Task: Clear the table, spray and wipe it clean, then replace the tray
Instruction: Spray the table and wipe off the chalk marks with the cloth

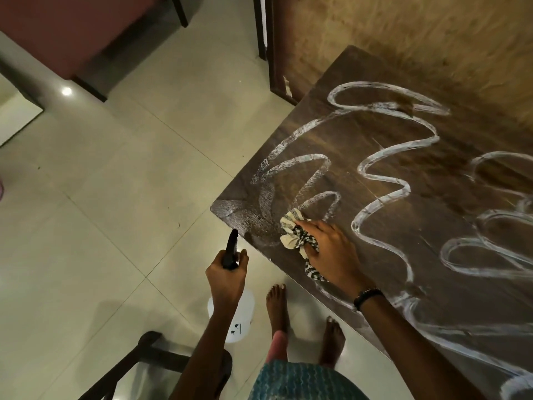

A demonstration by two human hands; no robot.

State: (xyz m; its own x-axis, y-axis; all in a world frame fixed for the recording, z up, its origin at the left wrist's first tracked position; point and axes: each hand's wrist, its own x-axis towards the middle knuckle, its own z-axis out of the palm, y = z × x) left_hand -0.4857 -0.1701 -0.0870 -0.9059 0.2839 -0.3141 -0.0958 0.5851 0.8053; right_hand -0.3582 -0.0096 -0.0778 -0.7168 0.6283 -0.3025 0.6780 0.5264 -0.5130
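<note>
The dark brown wooden table [403, 197] fills the right of the view, its near corner pointing at the pale tiled floor [115, 212]. Its top is bare of objects and covered in looping white foamy trails of cleaner [383, 197], unbroken across the middle and far side and smeared thin only at the near corner. No tray is in view. The table looks heavy and rigid, so it should take firm pressure without shifting; the wet top is probably slick.

The translucent white plastic spray bottle with a black trigger head [230, 252] hangs off the table edge, over the floor. The left hand [227, 277] is wrapped closed around its neck, nozzle aimed at the corner. It seems light, and the neck is the sound place to hold it.

The cream cloth with black and white stripes [294, 232] lies bunched on the tabletop near that corner. The right hand [331, 249] presses down on it, fingers curled over the folds, a dark beaded bracelet [367, 297] at the wrist. Soft and limp, the cloth will likely wipe best gathered under a flat palm.
</note>
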